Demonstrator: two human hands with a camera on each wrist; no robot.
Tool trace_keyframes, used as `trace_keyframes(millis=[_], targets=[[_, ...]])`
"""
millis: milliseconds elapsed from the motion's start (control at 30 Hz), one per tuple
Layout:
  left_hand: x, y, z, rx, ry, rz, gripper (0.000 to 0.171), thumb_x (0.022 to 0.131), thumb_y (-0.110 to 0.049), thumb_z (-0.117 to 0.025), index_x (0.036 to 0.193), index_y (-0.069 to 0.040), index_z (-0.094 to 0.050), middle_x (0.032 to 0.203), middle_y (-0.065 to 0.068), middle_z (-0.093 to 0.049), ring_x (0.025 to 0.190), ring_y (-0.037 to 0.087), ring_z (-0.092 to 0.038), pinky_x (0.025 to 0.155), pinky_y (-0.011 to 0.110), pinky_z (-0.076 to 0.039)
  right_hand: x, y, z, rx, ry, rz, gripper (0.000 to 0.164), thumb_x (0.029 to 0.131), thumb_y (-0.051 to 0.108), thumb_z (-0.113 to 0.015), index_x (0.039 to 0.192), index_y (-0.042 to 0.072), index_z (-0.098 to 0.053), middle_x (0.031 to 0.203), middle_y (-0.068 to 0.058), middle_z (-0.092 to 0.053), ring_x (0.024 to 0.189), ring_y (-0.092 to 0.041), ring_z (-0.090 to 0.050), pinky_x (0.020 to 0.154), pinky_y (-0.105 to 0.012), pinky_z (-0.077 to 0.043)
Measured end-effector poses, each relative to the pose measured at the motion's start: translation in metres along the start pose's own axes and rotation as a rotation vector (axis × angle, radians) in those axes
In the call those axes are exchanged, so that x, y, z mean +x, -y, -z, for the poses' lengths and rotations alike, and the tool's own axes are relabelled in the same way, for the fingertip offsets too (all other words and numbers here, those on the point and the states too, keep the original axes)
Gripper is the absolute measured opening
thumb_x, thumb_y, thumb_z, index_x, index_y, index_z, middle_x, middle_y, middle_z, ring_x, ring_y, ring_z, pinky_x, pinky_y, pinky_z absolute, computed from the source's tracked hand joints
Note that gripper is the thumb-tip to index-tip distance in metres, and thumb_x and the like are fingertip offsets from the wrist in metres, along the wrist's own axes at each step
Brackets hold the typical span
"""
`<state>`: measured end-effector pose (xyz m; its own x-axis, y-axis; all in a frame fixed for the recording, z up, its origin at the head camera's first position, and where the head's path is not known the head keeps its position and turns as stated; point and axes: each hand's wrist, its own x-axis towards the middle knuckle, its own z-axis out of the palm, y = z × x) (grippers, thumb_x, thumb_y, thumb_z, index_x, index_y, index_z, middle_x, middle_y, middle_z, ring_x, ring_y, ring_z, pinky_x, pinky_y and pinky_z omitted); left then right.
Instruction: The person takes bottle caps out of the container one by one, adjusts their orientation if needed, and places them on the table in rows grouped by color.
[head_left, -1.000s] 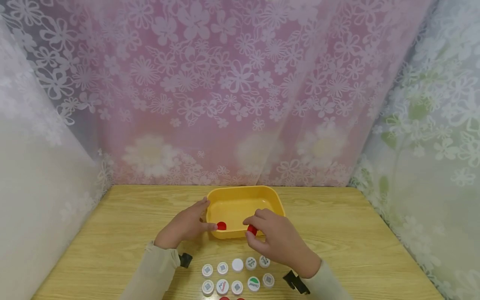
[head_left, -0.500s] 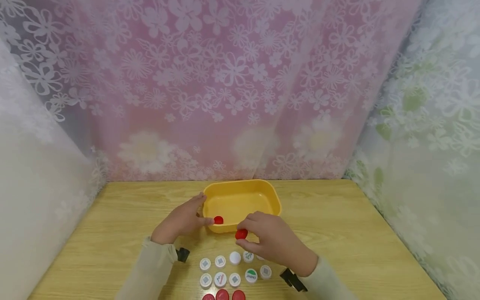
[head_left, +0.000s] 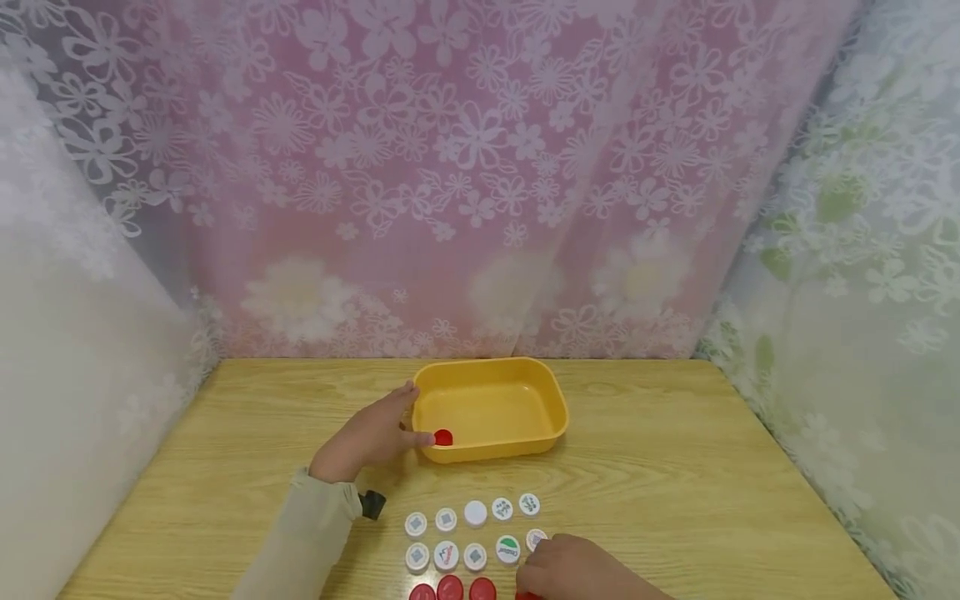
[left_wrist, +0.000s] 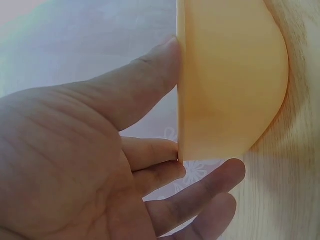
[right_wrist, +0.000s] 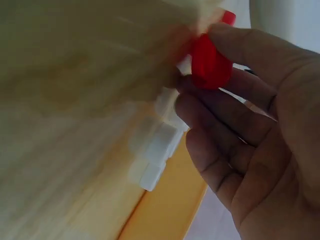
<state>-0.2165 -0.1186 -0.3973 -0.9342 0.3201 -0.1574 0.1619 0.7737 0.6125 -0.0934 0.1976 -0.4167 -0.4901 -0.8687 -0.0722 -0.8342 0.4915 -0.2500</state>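
Note:
My left hand [head_left: 375,433] rests at the left end of a yellow plastic tray [head_left: 487,454], its thumb and fingertips touching the rim. In the left wrist view its other fingers hang loose beside the tray wall [left_wrist: 230,80]. Inside the tray, by the thumb, lies a red bottle cap [head_left: 444,437]. At the bottom of the head view, my right hand [head_left: 573,571] is low over the table. Between thumb and fingers it pinches another red bottle cap [right_wrist: 211,62], just right of a row of red caps [head_left: 450,587].
Two rows of white bottle caps [head_left: 475,512], some with printed tops, lie between the tray and the red caps. The wood-grain table [head_left: 675,483] extends to both sides. A pink floral curtain [head_left: 480,208] hangs behind, with pale cloth at the sides.
My right hand has drawn back from the tray's front edge to the near side of the table, carrying the red bottle cap. My left hand has stayed at the tray.

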Motion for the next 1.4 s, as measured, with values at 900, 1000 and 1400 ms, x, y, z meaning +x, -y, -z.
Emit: trace_keyframes(millis=[900,1000,1400], targets=[[-0.001,0.006,-0.001,-0.049,-0.017,0.027,0.09,0.092,-0.036,-0.08,0.162,-0.006,-0.033,0.17,0.011,-0.022,0.155,0.035,-0.024,0.122,0.058,-0.025,0.056,-0.016,0.067,-0.206,-0.706,0.101,0.007,0.094,0.016,-0.074,0.099,0.018,-0.078,0.091,0.009,-0.068,0.073,-0.003,-0.059,0.065,-0.017,-0.051],[-0.001,0.006,-0.005,-0.046,-0.015,0.026,0.09,0.09,-0.038,-0.081,0.161,-0.006,-0.035,0.17,0.011,-0.024,0.154,0.036,-0.027,0.121,0.058,-0.027,0.069,-0.018,0.085,-0.247,-0.795,0.061,0.013,0.091,0.015,-0.074,0.104,0.015,-0.078,0.096,0.004,-0.071,0.077,-0.01,-0.064,0.066,-0.024,-0.055],[0.0,0.001,-0.002,0.01,-0.022,0.018,0.092,0.09,-0.04,-0.081,0.161,-0.007,-0.034,0.17,0.008,-0.023,0.154,0.034,-0.028,0.121,0.056,-0.028,0.076,-0.027,0.094,-0.278,-0.814,0.0,0.016,0.086,0.012,-0.078,0.103,0.012,-0.078,0.093,0.002,-0.068,0.076,-0.012,-0.061,0.063,-0.026,-0.054]])
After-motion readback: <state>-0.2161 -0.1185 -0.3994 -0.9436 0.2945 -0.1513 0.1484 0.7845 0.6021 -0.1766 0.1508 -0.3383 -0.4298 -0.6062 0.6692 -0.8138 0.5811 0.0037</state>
